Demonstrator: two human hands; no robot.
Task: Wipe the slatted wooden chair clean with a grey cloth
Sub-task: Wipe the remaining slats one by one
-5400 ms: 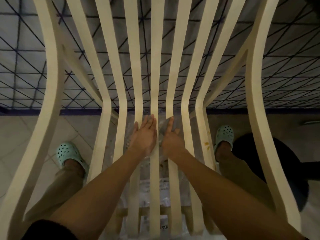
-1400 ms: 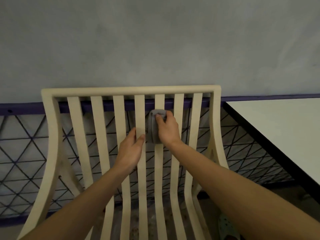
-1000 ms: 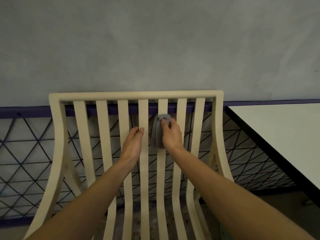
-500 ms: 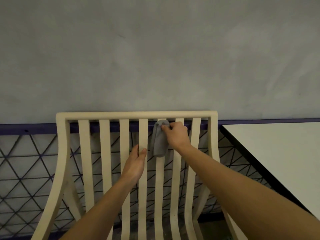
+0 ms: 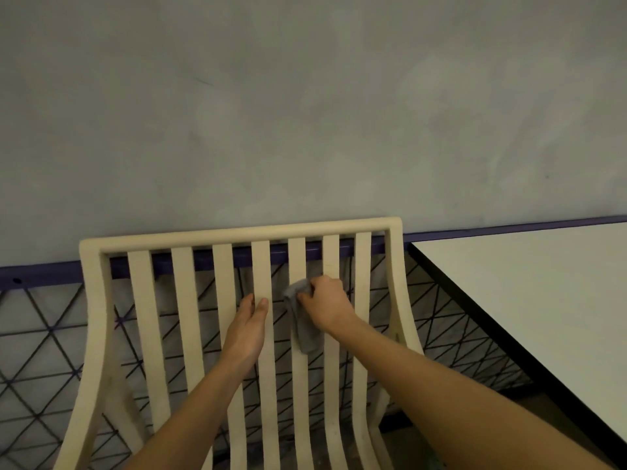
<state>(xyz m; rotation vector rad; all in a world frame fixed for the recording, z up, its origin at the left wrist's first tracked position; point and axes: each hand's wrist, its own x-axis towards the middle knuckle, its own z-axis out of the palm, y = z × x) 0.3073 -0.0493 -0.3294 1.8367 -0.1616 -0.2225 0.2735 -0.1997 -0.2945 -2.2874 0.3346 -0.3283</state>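
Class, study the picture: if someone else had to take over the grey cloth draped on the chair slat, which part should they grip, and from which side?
Grip the cloth by its loose lower end, coming from the front. That end hangs free down the slat below the right hand, which is bunched over the top end, while the left hand rests on the neighbouring slat.

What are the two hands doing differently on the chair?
The right hand is closed on the grey cloth, pressing it to a slat; the left hand is bare, its fingers stretched along another slat. The right hand sits higher than the left. Both touch the chair back.
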